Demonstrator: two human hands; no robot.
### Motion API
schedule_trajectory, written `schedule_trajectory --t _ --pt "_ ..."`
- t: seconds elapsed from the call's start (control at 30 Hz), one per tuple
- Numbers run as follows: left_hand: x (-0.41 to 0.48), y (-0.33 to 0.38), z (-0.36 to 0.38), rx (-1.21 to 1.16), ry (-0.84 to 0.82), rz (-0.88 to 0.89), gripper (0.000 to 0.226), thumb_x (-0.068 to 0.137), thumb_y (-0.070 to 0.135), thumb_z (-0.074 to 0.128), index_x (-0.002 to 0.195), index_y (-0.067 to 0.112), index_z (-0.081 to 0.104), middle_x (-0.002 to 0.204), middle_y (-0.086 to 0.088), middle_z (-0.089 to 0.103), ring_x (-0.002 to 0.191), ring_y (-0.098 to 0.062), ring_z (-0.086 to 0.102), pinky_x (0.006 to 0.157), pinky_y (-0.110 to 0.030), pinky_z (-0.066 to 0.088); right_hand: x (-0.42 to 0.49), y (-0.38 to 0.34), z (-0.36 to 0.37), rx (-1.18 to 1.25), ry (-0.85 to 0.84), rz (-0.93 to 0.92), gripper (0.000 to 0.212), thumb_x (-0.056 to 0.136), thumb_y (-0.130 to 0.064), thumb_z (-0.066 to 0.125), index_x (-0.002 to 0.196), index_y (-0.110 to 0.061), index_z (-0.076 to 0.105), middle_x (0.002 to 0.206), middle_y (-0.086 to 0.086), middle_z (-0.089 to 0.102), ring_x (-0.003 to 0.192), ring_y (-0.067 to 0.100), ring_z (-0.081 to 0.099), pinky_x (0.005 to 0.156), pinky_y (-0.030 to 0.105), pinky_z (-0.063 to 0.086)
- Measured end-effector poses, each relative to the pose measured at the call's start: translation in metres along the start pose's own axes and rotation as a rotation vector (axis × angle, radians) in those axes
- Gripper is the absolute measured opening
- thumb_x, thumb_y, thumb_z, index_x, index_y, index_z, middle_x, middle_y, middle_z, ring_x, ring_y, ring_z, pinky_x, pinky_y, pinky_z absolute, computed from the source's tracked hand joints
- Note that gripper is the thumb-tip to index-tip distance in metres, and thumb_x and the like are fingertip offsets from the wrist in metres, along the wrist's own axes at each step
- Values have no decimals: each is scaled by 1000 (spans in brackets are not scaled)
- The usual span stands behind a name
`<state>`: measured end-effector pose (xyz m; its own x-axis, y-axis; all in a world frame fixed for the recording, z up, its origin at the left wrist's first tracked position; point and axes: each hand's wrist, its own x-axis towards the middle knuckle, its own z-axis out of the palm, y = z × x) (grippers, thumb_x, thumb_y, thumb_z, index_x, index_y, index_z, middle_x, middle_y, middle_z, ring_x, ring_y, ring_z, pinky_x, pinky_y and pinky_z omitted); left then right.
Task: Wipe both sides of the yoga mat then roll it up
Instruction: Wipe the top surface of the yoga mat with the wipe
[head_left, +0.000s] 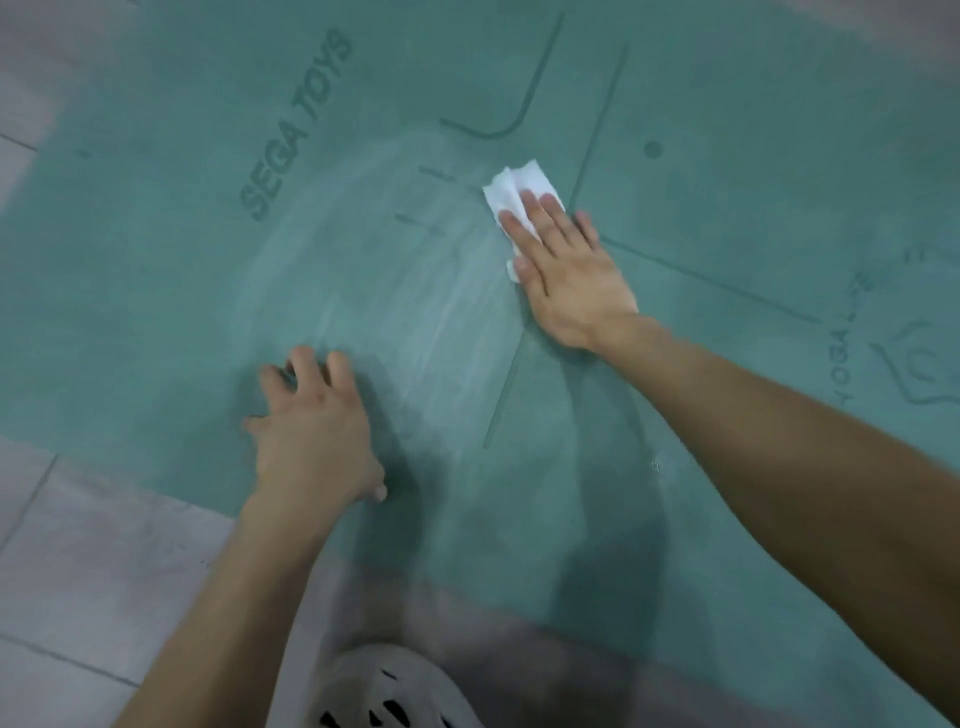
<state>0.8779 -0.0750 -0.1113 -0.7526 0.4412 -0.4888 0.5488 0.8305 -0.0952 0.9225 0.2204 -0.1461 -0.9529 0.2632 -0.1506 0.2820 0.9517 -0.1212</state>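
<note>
A teal yoga mat (156, 291) lies flat on the floor and fills most of the view, printed with dark lines and the words SEGA TOYS. My right hand (566, 270) presses flat, fingers straight, on a folded white wipe (511, 189) near the mat's middle. A pale, streaky wet patch spreads left of the wipe. My left hand (311, 421) rests on the mat nearer me, its fingers spread and bent at the tips, holding nothing.
Light grey floor tiles (93, 561) show along the mat's near and left edges. A white shoe with dark slots (384, 691) sits at the bottom edge, just off the mat.
</note>
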Motion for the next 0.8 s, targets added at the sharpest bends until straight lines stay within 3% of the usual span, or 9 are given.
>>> schedule_trajectory --t 0.1,0.23,0.3,0.33,0.47,0.57,0.63,0.7,0.8 --pt "2 -1 -6 37 -27 5 146 23 73 96 132 7 24 130 -17 26 116 -39 35 87 -51 57 -16 -37 12 90 23 5 62 110 -41 16 169 -22 11 177 5 -1 163 22 -6 132 46 4" --pt "-1 -2 -11 23 -14 -5 142 24 76 94 131 11 27 128 -11 29 118 -36 36 82 -48 57 -98 -83 31 40 -68 -525 59 113 -43 27 168 -22 19 177 3 6 163 23 -2 132 45 7" --pt "-5 -7 -9 -11 9 2 135 26 74 95 128 10 33 128 -11 32 118 -37 37 84 -52 57 -100 -61 28 -5 -97 -678 57 114 -46 25 168 -29 17 177 -2 6 163 19 -2 132 44 5" --pt "-11 -9 -5 -59 23 -12 132 29 71 97 129 10 36 130 -11 34 121 -38 38 87 -54 57 -87 -40 23 -19 -76 -647 57 114 -47 22 169 -32 15 177 -4 5 163 17 -2 132 44 4" --pt "-36 -10 8 -447 83 -141 120 48 42 104 151 20 45 158 -5 34 144 -34 38 115 -51 44 -17 47 -6 -9 -39 -142 63 110 -56 13 169 -34 7 177 -3 -1 163 17 -4 131 49 7" --pt "-65 15 23 -455 246 -269 82 64 25 97 137 22 59 140 -6 50 128 -35 48 102 -49 51 -16 36 -10 60 -54 -70 74 106 -65 15 169 -27 8 177 2 -5 163 21 -9 132 48 1" --pt "-78 38 32 -391 362 -303 56 74 17 88 125 19 65 123 -7 55 114 -36 52 87 -48 53 -49 0 4 60 -55 -243 77 106 -65 21 169 -22 13 177 6 -1 163 23 -7 132 48 4" --pt "-87 56 38 -391 374 -367 40 83 14 78 122 17 66 119 -8 57 112 -36 52 83 -49 53 -98 -41 20 46 -107 -600 72 108 -59 28 168 -21 20 177 4 5 163 22 -3 131 47 8" --pt "-99 65 38 -423 327 -399 49 84 22 75 131 16 64 127 -8 59 118 -36 54 89 -51 56 -129 -54 27 4 -167 -889 64 110 -52 28 168 -26 22 177 -1 11 163 18 2 132 45 7"
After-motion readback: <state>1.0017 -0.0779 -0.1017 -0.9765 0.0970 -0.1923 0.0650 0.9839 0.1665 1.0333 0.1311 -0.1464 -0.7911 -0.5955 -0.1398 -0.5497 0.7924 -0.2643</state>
